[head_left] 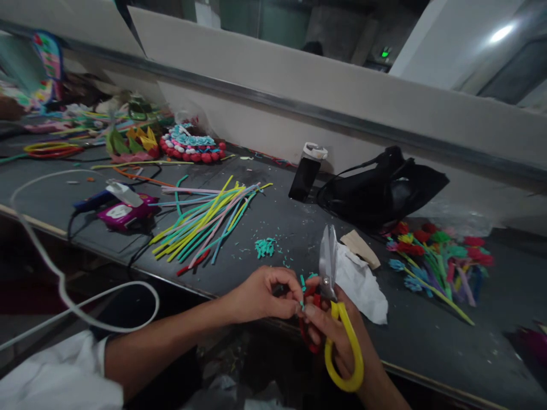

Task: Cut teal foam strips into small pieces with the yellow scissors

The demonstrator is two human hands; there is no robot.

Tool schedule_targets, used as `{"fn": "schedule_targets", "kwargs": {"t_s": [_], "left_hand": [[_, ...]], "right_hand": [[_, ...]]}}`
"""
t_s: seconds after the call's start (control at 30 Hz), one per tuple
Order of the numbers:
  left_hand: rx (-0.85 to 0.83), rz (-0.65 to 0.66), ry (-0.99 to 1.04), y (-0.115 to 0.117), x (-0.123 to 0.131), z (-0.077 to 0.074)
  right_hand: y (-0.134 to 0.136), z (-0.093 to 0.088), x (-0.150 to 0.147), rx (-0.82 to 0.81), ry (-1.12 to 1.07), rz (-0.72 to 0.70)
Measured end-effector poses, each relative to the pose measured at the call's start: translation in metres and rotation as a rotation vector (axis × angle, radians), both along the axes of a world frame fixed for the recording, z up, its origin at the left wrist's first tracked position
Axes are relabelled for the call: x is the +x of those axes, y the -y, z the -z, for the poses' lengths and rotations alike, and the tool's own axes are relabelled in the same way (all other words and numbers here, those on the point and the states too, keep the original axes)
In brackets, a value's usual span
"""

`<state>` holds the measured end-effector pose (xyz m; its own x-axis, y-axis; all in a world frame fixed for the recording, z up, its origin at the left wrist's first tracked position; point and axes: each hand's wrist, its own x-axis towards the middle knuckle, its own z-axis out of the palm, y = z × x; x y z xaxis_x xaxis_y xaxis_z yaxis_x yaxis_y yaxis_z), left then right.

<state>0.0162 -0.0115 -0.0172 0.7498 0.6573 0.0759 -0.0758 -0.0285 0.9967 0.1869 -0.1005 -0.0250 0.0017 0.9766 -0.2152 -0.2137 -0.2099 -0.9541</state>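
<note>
My left hand (273, 293) is closed in a pinch on a tiny teal piece (302, 306), which looks like cut pipe cleaner. The thumb and fingers of my right hand (333, 324) meet it at the same piece. Scissors (328, 262) with a yellow handle loop rest in my right hand, blades pointing up and away. A red handle shows beneath my fingers; whether it belongs to the scissors I cannot tell. Just beyond my hands lies a small heap of short teal cuttings (265, 247), with crumbs scattered around it.
Long pipe cleaners (209, 219) lie in a loose bundle left of centre, near a purple device (128, 210) with cords. A dark bottle (306, 173) and a black bag (380, 188) stand behind. White tissue (359, 285) and colourful flowers (444, 256) lie to the right.
</note>
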Motion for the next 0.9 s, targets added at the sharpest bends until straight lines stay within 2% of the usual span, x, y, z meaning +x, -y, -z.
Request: {"fn": "schedule_targets", "kwargs": {"t_s": [0.17,0.27,0.43,0.53,0.63,0.77,0.9], "left_hand": [[-0.011,0.014,-0.019,-0.001,-0.001,0.001],[-0.088,-0.018,-0.029,0.001,0.002,0.002],[-0.365,-0.103,0.022,0.008,0.010,0.009],[-0.449,-0.133,0.065,0.012,0.013,0.011],[-0.455,-0.148,0.073,0.013,0.013,0.010],[-0.366,-0.132,0.105,0.011,0.011,0.007],[-0.353,-0.099,0.133,0.010,0.011,0.007]], "right_hand": [[-0.002,0.002,0.000,0.000,-0.015,0.002],[-0.002,0.004,0.000,0.008,0.028,0.054],[-0.002,-0.001,-0.001,0.134,0.278,0.217],[-0.002,-0.007,-0.003,0.235,0.443,0.257],[-0.001,-0.011,-0.004,0.245,0.488,0.259],[0.000,-0.010,-0.003,0.182,0.353,0.232],[0.000,-0.009,-0.002,0.138,0.270,0.228]]}}
